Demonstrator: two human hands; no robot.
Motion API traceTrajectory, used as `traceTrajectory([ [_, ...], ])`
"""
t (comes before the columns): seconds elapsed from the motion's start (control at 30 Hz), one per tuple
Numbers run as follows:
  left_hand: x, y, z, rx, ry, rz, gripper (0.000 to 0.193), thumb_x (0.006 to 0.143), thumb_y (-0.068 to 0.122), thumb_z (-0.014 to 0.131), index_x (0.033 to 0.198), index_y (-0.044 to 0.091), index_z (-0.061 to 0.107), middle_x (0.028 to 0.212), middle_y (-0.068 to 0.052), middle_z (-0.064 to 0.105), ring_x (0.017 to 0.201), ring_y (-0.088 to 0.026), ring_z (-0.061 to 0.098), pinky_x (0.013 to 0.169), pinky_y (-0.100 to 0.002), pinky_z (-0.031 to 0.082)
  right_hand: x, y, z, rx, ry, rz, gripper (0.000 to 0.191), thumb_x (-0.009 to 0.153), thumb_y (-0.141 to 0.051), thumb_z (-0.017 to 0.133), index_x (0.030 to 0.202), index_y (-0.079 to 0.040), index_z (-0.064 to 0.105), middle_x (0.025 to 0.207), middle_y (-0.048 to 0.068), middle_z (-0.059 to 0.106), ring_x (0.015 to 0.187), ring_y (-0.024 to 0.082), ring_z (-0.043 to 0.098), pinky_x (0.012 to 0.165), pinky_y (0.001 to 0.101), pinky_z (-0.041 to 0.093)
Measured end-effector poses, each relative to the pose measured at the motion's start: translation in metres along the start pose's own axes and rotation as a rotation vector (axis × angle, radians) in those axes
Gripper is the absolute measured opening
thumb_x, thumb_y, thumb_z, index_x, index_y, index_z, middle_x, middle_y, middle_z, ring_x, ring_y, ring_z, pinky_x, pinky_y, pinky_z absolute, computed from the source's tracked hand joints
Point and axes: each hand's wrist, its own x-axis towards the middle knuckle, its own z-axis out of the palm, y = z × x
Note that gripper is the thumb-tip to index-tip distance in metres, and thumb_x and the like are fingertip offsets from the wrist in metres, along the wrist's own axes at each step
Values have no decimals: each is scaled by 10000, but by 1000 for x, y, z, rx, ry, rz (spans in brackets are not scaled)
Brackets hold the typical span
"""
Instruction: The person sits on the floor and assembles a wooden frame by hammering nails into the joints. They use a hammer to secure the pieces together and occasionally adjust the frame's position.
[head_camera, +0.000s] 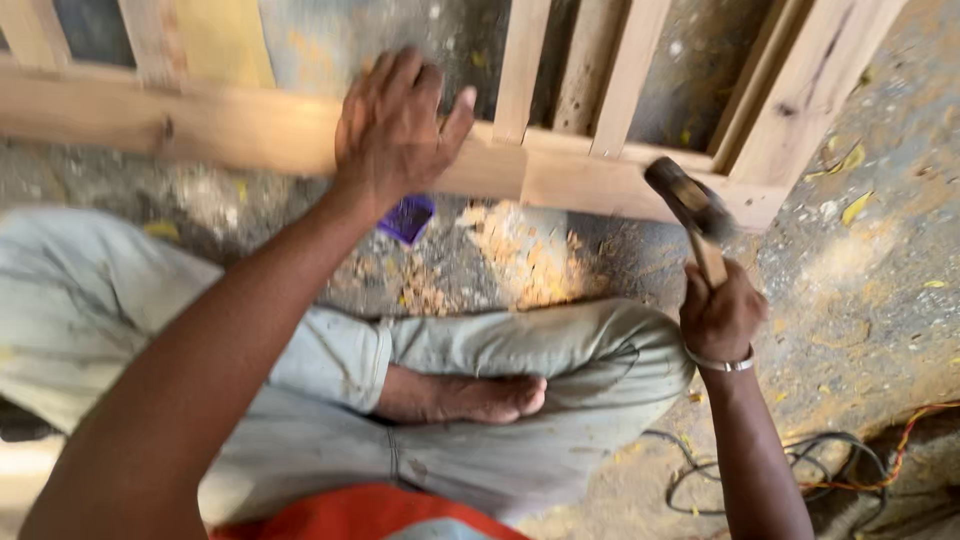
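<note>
A pale wooden frame (560, 175) with upright slats lies on the concrete floor in front of me. My left hand (395, 125) rests on its lower rail, fingers bent over the wood; whether anything is under the fingers is hidden. My right hand (720, 315), with a metal bangle at the wrist, grips the wooden handle of a hammer (690, 205). The dark hammer head is raised just in front of the rail, near the frame's right corner, and is blurred.
Wood chips and sawdust (520, 260) lie on the floor below the rail. A small purple object (407, 217) sits under my left wrist. My crossed legs in grey trousers and a bare foot (470, 397) fill the foreground. Black and coloured cables (850, 465) lie at lower right.
</note>
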Motion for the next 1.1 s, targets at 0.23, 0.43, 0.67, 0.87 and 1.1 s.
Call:
traceTrajectory([
  [0.23,-15,14,-3,-19,-40,-43,436,1058,424,535,1009,7,656,1021,-138,554,975,-277,554,800,-462,473,-25,-13,-26,-133,-126,125,263,1089,-219,735,1026,-1,601,703,142,558,577,309,540,526,397,413],
  [0.43,-71,46,0,-30,134,64,308,1076,312,613,1053,7,647,1096,-177,611,1047,-358,591,881,-512,486,-150,-44,-114,140,271,666,256,1134,-196,684,979,-41,552,695,49,538,553,166,520,512,341,420],
  [0.67,-132,180,-31,-172,252,464,170,1108,91,531,1251,6,562,1268,-174,591,1248,-311,558,1089,-483,474,-408,-77,-186,859,531,1457,264,1038,-246,650,891,-79,509,635,-10,516,455,81,492,394,259,400],
  [0.87,-259,447,44,-740,-179,789,203,888,16,635,1088,29,671,1234,-157,676,1201,-335,605,1110,-478,434,-559,-84,-181,932,551,1684,315,971,-341,718,885,-79,565,579,-17,523,412,97,494,368,279,423],
  [1.1,-397,633,165,729,-591,1717,448,717,218,762,1155,167,680,1286,-61,626,1241,-269,513,1088,-594,295,-612,-142,-193,1234,972,1634,318,974,-385,689,889,-122,533,588,-36,474,428,94,450,394,266,388],
])
